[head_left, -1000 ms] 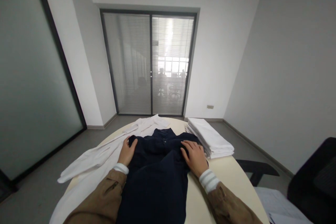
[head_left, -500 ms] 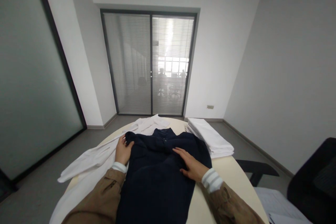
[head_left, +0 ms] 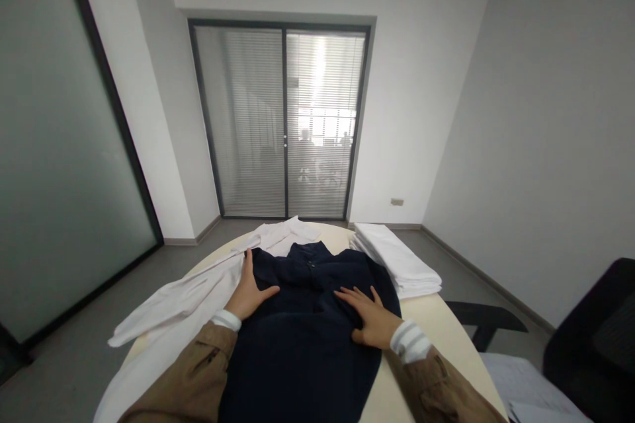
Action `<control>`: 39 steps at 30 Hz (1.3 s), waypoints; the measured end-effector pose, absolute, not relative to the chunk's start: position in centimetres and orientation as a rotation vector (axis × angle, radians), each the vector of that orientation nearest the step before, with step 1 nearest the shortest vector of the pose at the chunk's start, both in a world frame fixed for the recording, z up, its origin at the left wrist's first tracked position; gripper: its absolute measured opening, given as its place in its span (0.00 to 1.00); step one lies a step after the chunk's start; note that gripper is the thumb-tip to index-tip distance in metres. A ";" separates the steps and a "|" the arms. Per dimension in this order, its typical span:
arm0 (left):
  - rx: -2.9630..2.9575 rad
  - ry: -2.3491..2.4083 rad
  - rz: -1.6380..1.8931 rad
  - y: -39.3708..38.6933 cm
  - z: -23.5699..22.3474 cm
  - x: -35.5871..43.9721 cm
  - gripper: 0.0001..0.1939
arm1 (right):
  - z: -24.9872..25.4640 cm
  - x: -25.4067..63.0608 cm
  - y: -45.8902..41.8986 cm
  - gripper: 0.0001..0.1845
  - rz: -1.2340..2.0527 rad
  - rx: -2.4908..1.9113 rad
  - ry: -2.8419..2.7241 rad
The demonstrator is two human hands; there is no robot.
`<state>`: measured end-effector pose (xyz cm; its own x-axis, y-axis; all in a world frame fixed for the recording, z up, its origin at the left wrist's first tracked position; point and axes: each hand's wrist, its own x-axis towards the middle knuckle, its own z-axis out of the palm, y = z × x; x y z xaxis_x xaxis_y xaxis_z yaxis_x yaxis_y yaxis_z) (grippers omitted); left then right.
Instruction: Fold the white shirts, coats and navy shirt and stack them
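Observation:
A dark navy collared shirt lies spread on the round table, its buttoned collar toward the far side. My left hand rests at the shirt's left shoulder edge, thumb stretched over the cloth and fingers along the border. On the right part of the chest lies my right hand, palm down with fingers spread. Neither hand grips the fabric. Beneath and to the left of the navy shirt, a loose white garment is laid out, with one sleeve reaching past the table's edge.
A stack of folded white cloth stands at the back right of the cream table. To the right are a black office chair and papers. Beyond the table is a glass door with blinds.
My left hand has let go of the shirt's left shoulder edge and opened, moving slightly right. My right hand has shifted a little right and nearer, its fingers more spread.

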<state>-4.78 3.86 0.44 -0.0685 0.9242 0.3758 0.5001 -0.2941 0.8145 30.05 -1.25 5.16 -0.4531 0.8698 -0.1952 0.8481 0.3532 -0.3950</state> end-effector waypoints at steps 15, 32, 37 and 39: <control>2.066 1.817 0.797 3.5 -1.2 -5.4 0.75 | 5.5 28.9 -3.1 0.88 0.669 -1.838 -2.724; 2.016 1.857 0.537 2.4 1.1 -5.4 0.72 | 10.2 28.4 -6.6 0.55 0.747 -1.290 -2.787; 2.013 1.843 0.549 2.4 1.1 -5.5 0.72 | 8.8 26.9 -6.9 0.65 0.761 -1.327 -2.717; 2.009 1.841 0.549 2.4 1.0 -5.6 0.72 | 6.8 26.8 -6.6 0.75 0.758 -1.382 -2.820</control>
<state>-5.61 2.37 1.03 0.0757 0.9962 0.0422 0.8564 -0.0866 0.5090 26.80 -6.58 6.80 -0.6308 0.7245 -0.2778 0.7661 0.5247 -0.3712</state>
